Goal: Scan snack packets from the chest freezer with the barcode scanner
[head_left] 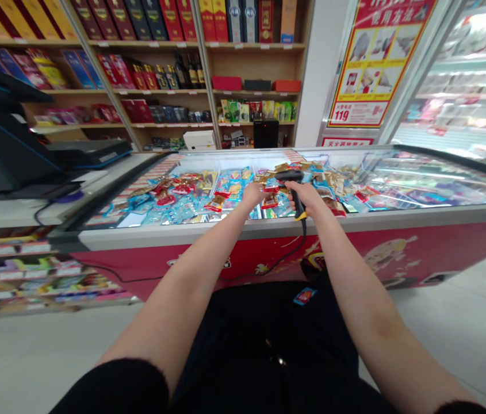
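Note:
My right hand (307, 197) is wrapped round the grip of a black barcode scanner (291, 176) with a yellow-tipped handle. Its cable drops from the handle and runs left along the front of the freezer. Fingers of my left hand (255, 195) are closed at the edge of a small red snack packet (271, 199), just left of the scanner; the fingertips are partly hidden. Both hands are over the glass-topped chest freezer (243, 231). Around them lie many small blue, red and gold snack packets (176, 208).
A checkout machine (5, 146) stands on the counter at left, with stocked shelves (31, 276) below. Behind the freezer are shelves of boxes and bottles (191, 70). A small blue-and-red packet (304, 296) shows against my dark clothing. A lit display fridge (471, 86) is at right.

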The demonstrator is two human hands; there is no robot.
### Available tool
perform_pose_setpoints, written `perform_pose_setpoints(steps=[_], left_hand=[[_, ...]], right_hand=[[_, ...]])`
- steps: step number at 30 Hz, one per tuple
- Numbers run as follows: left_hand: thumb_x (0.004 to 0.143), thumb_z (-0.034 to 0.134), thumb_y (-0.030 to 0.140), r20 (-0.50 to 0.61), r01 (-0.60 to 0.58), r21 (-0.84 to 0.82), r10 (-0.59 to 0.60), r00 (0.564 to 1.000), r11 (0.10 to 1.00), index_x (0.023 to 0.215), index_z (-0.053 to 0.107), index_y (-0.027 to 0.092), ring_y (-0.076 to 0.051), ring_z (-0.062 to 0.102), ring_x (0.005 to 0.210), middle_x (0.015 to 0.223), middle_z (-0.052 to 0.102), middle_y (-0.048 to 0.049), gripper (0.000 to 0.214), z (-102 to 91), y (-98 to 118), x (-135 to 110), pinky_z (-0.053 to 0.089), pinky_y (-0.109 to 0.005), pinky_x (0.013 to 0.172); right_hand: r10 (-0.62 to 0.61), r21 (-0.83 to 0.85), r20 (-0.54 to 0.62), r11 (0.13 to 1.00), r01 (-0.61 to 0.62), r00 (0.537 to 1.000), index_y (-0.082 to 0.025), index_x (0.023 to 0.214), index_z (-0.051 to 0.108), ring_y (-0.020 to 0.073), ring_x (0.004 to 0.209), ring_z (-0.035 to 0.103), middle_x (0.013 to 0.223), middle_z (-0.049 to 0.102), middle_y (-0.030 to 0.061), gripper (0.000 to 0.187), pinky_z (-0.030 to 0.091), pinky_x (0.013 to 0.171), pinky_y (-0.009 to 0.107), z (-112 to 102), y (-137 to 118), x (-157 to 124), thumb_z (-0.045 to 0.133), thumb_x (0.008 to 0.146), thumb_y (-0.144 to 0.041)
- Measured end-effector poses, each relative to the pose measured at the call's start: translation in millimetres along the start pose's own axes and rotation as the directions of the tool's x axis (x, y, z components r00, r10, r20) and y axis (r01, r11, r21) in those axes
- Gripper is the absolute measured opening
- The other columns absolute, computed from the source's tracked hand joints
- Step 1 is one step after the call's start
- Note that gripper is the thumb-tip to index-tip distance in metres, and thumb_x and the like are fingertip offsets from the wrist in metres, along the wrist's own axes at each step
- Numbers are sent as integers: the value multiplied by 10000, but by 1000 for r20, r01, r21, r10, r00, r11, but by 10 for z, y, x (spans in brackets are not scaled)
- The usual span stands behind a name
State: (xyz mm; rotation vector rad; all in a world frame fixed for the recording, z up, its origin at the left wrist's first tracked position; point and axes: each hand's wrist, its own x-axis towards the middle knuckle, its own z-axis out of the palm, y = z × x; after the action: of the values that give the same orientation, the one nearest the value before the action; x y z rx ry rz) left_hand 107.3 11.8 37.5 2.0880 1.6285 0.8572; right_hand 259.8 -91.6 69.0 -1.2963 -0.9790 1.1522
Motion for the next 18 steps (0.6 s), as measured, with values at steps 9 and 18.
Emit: perform_pose_setpoints(steps=[9, 18], left_hand=[[796, 682, 222, -100, 147, 274, -124, 987, 950, 1084, 697, 154, -289, 631, 1192, 1200, 702, -158, 296, -621, -692, 43, 456, -290, 986], [594, 869, 361, -24, 234, 374, -243, 970, 897, 714, 609, 181, -349, 638, 1131, 892, 701, -151, 338, -965, -1112, 33, 474, -288, 920]], right_hand=[[24, -43, 100, 999, -20, 995, -191, 718, 499, 103, 340, 442, 481, 525, -25, 234, 352, 331, 216, 447, 111, 33, 619, 905, -266], [65, -155, 186, 987, -36, 980, -196, 714, 492, 101, 334, 455, 467, 515, -31, 253, 379, 342, 208, 995, 174, -31, 656, 900, -247]])
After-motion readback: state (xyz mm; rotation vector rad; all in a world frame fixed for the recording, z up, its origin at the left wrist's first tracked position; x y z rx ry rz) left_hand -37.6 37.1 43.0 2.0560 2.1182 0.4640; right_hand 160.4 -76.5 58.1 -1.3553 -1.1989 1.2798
